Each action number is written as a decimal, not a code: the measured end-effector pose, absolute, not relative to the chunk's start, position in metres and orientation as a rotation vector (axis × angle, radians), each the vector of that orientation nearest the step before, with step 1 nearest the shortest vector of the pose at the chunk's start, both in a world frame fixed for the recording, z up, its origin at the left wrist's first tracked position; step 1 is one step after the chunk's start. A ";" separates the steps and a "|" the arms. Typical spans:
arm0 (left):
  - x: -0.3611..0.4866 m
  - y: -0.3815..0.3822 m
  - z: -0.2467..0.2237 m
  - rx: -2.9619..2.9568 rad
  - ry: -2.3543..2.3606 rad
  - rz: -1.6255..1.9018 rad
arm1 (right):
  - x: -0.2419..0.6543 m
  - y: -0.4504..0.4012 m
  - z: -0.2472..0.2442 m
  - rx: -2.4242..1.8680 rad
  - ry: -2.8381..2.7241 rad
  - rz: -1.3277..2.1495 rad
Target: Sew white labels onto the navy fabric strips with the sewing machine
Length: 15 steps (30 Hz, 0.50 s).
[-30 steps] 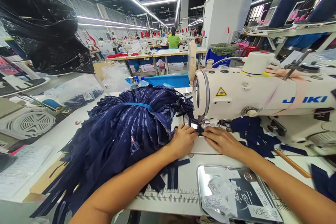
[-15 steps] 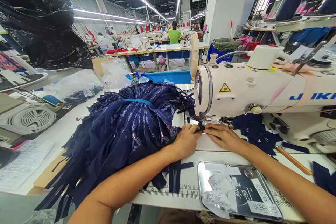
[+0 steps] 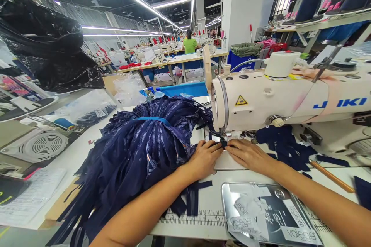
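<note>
Both of my hands meet at the needle area of a white sewing machine (image 3: 252, 98). Between the fingertips lies a small dark navy fabric piece (image 3: 224, 144), under the presser foot or just in front of it; I cannot tell which. My left hand (image 3: 206, 157) has its fingers bent together on the fabric's left side. On the right side, my right hand (image 3: 249, 154) pinches or presses it with the fingertips. A big bundle of navy lace and mesh pieces (image 3: 139, 150), tied with a blue band (image 3: 153, 119), lies against my left forearm.
Navy scraps (image 3: 285, 148) lie under the machine arm, with an orange-handled tool (image 3: 332, 176) beside them. A metal tray (image 3: 232, 200) with white labels sits at the front edge, by a printed ruler (image 3: 197, 219). A black plastic bag (image 3: 49, 46) hangs upper left. A person in green (image 3: 190, 44) sits farther back.
The view has shifted slightly, so the scene sits a little lower and the machine farther left. My hands stay at the needle area on the fabric, with only slight finger movement.
</note>
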<state>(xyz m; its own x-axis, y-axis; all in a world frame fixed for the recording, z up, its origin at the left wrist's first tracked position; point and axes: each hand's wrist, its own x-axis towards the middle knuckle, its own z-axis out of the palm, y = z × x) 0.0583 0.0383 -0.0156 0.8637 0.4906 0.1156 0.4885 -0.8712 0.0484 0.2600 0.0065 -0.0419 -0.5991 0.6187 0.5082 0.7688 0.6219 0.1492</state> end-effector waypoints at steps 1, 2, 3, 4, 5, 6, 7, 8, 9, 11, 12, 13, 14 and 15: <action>0.058 0.040 -0.016 3.020 0.783 0.204 | 0.260 0.006 -0.042 -1.106 -2.436 -0.508; 0.058 0.041 -0.017 3.024 0.775 0.213 | 0.260 0.006 -0.042 -1.110 -2.437 -0.512; 0.058 0.042 -0.018 3.028 0.769 0.221 | 0.260 0.006 -0.043 -1.112 -2.438 -0.512; 0.058 0.043 -0.019 3.029 0.763 0.228 | 0.260 0.006 -0.043 -1.111 -2.440 -0.508; 0.058 0.043 -0.020 3.030 0.758 0.234 | 0.261 0.006 -0.044 -1.112 -2.442 -0.501; 0.059 0.044 -0.020 3.030 0.756 0.241 | 0.261 0.007 -0.044 -1.115 -2.443 -0.493; 0.059 0.044 -0.021 3.030 0.754 0.246 | 0.261 0.007 -0.044 -1.119 -2.442 -0.485; 0.059 0.044 -0.021 3.030 0.755 0.249 | 0.261 0.006 -0.044 -1.123 -2.438 -0.480; 0.059 0.044 -0.021 3.031 0.756 0.249 | 0.261 0.006 -0.044 -1.127 -2.436 -0.476; 0.060 0.043 -0.020 3.032 0.762 0.245 | 0.260 0.006 -0.043 -1.132 -2.434 -0.473; 0.060 0.043 -0.020 3.031 0.766 0.239 | 0.259 0.006 -0.043 -1.134 -2.434 -0.476; 0.060 0.042 -0.019 3.030 0.770 0.233 | 0.259 0.007 -0.042 -1.140 -2.435 -0.479; 0.060 0.042 -0.019 3.028 0.777 0.229 | 0.258 0.007 -0.043 -1.150 -2.437 -0.481; 0.061 0.043 -0.018 3.027 0.786 0.229 | 0.258 0.007 -0.043 -1.161 -2.438 -0.481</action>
